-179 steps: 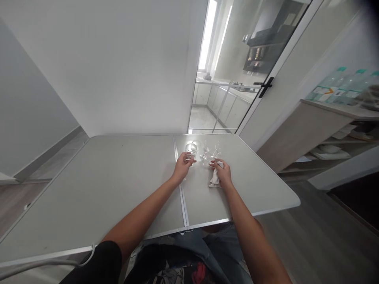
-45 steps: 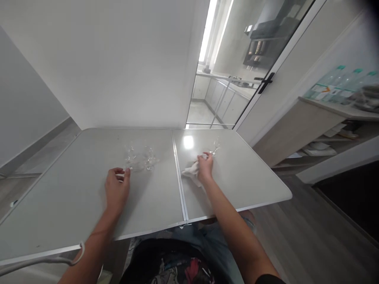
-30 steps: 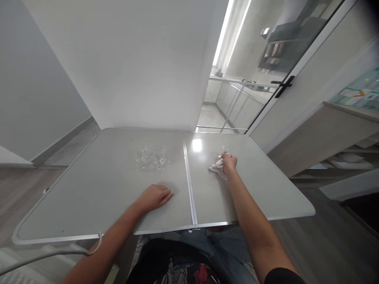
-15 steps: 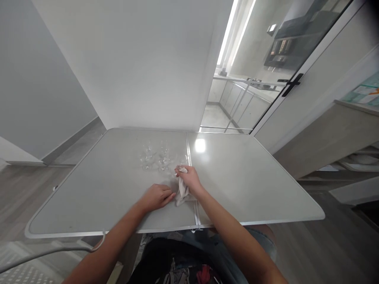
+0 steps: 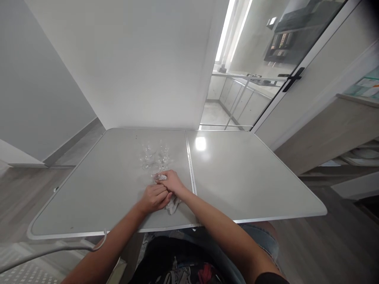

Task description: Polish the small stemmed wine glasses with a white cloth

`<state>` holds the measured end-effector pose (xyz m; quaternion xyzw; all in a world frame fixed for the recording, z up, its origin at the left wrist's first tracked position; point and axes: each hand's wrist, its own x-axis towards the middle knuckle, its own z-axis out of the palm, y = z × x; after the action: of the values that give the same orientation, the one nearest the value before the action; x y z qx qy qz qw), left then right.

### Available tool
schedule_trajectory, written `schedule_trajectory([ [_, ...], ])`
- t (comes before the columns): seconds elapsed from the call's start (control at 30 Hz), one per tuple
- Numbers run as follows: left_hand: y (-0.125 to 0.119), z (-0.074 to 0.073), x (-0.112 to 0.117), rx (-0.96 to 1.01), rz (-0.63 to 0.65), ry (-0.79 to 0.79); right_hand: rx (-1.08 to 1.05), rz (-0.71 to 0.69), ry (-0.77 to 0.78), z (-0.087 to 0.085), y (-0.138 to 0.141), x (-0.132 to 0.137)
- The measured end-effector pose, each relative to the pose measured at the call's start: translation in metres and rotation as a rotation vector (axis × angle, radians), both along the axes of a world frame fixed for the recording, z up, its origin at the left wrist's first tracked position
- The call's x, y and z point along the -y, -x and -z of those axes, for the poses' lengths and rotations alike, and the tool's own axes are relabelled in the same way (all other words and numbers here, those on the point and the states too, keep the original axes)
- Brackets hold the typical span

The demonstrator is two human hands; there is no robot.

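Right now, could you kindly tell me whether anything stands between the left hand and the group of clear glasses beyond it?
Yes: the right hand, holding a white cloth, lies partly across the way, with a single glass at its fingertips, just beyond the left hand. Nothing else visible blocks the way to the other glasses.

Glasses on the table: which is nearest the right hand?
The frontmost glass, by the white cloth in the right hand; the other glasses sit behind it, farther from the hand.
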<state>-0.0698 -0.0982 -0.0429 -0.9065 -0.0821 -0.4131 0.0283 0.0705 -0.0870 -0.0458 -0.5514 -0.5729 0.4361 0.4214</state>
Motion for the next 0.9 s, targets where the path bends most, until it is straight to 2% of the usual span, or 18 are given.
schedule_trajectory([
  [0.17, 0.000, -0.001, 0.001, 0.016, 0.013, -0.018, 0.013, -0.131, -0.005, -0.007, 0.008, -0.014],
  [0.4, 0.000, -0.003, 0.001, 0.030, 0.009, 0.009, 0.085, -0.151, -0.032, -0.008, 0.016, -0.025],
  [0.53, 0.002, -0.002, 0.001, 0.035, 0.000, 0.041, 0.084, -0.076, -0.019, -0.015, -0.009, -0.001],
  [0.67, 0.002, -0.002, 0.001, -0.010, -0.001, 0.123, -0.035, -0.010, 0.077, -0.039, -0.062, 0.035],
  [0.77, -0.008, -0.007, 0.008, -0.076, -0.049, 0.357, -0.161, 0.110, 0.121, -0.063, -0.104, 0.053],
  [0.9, -0.040, -0.016, 0.023, 0.008, -0.214, 0.948, -0.477, 0.050, 0.226, -0.083, -0.140, 0.058],
])
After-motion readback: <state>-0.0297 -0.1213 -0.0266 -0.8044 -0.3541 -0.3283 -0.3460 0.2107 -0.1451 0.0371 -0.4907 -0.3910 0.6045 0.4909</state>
